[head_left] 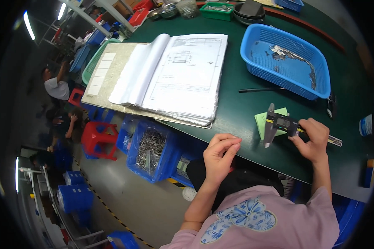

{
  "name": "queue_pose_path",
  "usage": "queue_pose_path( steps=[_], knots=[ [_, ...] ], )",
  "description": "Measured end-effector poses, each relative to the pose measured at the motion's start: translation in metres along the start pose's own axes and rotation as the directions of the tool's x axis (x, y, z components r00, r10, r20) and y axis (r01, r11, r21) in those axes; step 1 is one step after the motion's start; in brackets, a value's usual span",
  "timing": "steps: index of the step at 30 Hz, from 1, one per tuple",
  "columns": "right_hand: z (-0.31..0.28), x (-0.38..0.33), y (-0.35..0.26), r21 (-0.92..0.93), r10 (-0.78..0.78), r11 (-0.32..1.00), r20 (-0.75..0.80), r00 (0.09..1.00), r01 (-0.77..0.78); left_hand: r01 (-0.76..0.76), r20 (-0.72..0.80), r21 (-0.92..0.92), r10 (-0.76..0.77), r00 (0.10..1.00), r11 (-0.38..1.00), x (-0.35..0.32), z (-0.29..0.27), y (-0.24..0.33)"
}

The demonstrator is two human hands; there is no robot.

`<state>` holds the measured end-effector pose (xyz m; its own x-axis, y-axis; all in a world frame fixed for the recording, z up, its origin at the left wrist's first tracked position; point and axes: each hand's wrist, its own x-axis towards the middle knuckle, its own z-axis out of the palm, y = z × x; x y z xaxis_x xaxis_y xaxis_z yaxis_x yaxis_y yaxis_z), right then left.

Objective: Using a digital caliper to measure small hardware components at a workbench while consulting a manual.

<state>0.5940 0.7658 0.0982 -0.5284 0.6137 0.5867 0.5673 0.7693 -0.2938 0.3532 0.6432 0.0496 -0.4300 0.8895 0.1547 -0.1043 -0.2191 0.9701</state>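
Observation:
My right hand [312,140] is closed around a digital caliper [283,123], whose dark jaws point away to the left over some pale green paper slips [260,120]. At the table's near edge, my left hand [221,157] has its thumb and fingertips pressed together; whatever they pinch, if anything, is too small to make out. Beyond the caliper stands a blue plastic basket [253,62] with small flat metal pieces [293,56] inside. A black pen [259,89] lies in front of the basket. Left of these, an open binder of technical drawings [183,79] rests on the green table.
Blue bins, one full of metal parts [151,149], stand below the table's left edge near a red stool [99,139]. A green tray [217,12] and dark bowls [248,16] sit at the back. Other people [57,87] are at the far left.

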Motion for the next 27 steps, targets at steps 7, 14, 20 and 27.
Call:
queue_pose_path(
  steps=[7,14,20,27],
  knots=[
    [0.001,-0.009,-0.003,-0.028,0.113,0.993,0.074,0.991,-0.112,0.100,-0.069,-0.101,-0.107,0.992,0.990,-0.007,0.016,-0.004],
    [-0.008,-0.008,-0.015,0.003,-0.216,0.976,-0.058,0.975,0.217,0.022,0.010,-0.249,-0.020,1.000,0.968,-0.008,0.025,-0.009],
    [-0.007,-0.010,-0.010,-0.056,-0.068,0.996,0.052,0.996,0.071,-0.016,-0.004,-0.235,0.016,1.000,0.972,-0.013,0.024,-0.009],
    [-0.002,-0.017,-0.009,-0.080,-0.018,0.997,0.053,0.998,0.023,0.043,-0.074,-0.243,-0.062,0.995,0.969,-0.017,0.020,-0.008]
  ],
)
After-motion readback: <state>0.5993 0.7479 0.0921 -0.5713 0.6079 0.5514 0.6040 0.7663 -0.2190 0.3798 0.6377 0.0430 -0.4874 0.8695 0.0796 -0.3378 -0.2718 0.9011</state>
